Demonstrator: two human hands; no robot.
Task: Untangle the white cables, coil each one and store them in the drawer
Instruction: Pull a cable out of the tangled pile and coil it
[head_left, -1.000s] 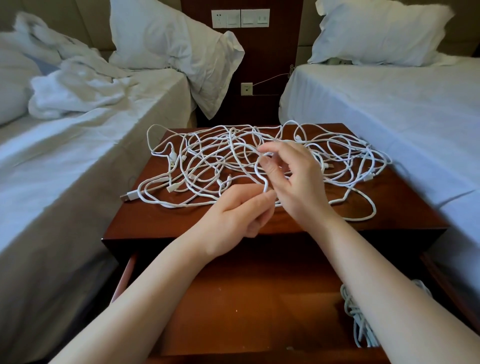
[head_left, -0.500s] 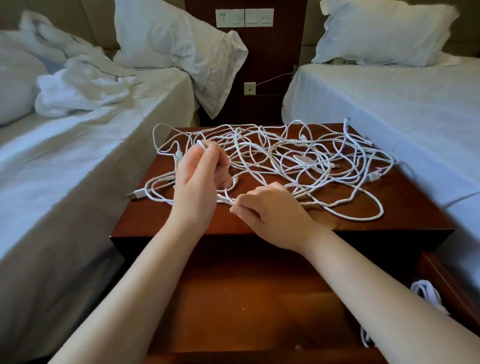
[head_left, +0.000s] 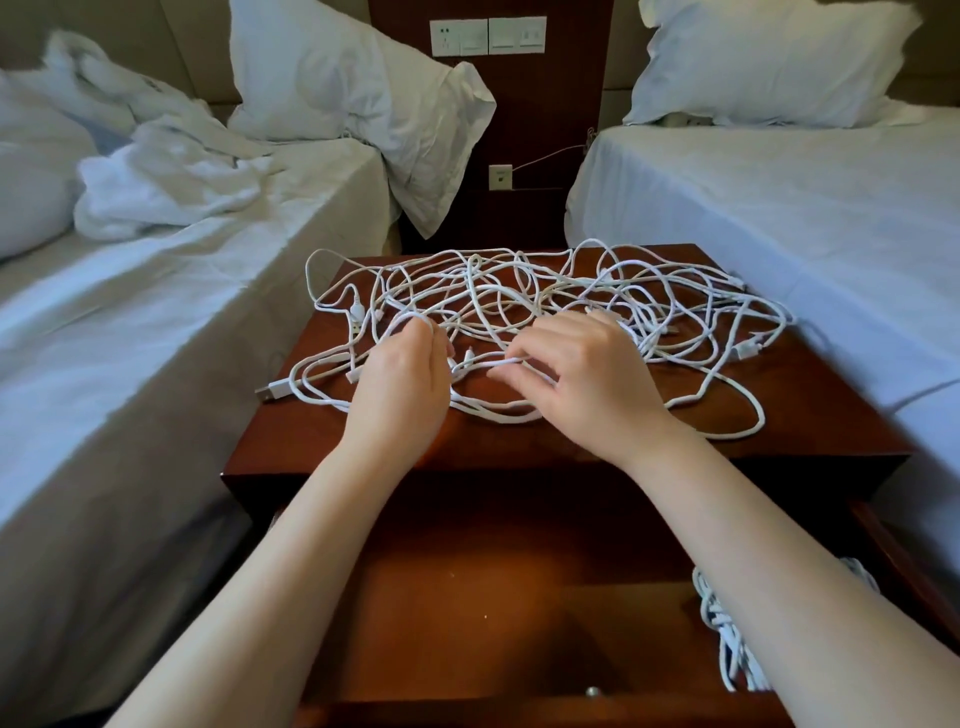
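Both hands have dropped onto the cables (head_left: 571, 296) on the worktop (head_left: 815, 415). The left hand (head_left: 400, 384) has its grip curled round a loop, and the right hand (head_left: 587, 374) pinches a strand. Probably none is freed yet.

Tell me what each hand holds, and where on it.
Both hold mid-run strands of the white cables: the left hand a loop at the tangle's near left, the right hand a strand at its front middle.

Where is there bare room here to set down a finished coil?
The drawer floor is bare across left and middle; a coiled cable lies at its right. The nightstand has a bare front strip; tangled cables crowd the rest.
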